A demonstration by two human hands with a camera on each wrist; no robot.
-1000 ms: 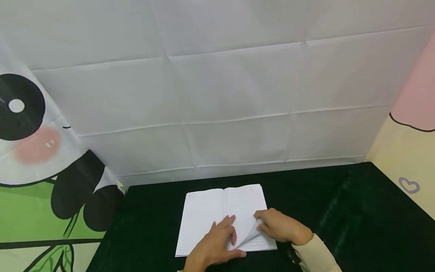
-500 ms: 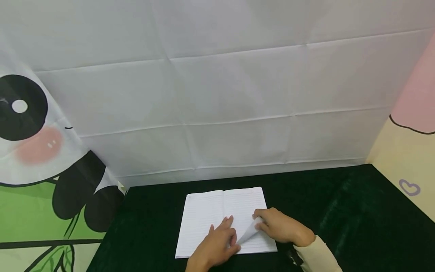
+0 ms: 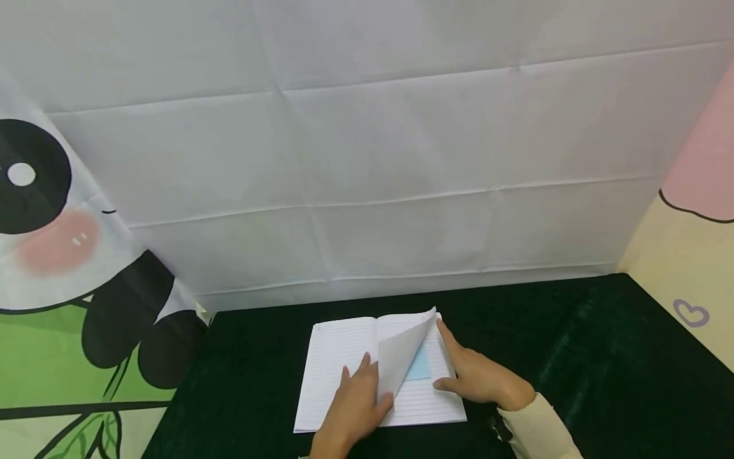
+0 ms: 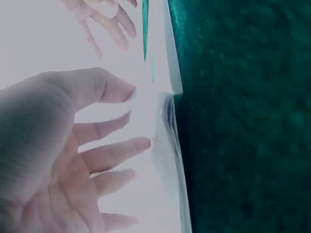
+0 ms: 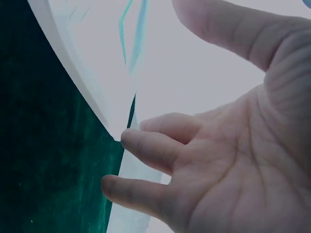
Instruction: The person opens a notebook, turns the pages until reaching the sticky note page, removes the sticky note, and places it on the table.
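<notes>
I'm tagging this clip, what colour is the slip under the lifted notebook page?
Light blue slip; the head view shows it best.

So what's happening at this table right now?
A person is leafing through an open lined notebook that lies on a dark green tablecloth. The left hand holds a page that stands lifted and curled over toward the left side. The right hand rests on the right-hand page with its fingers spread and fairly straight. Under the lifted page a light blue slip of paper shows on the right-hand page. White creased cloth hangs behind the table.
</notes>
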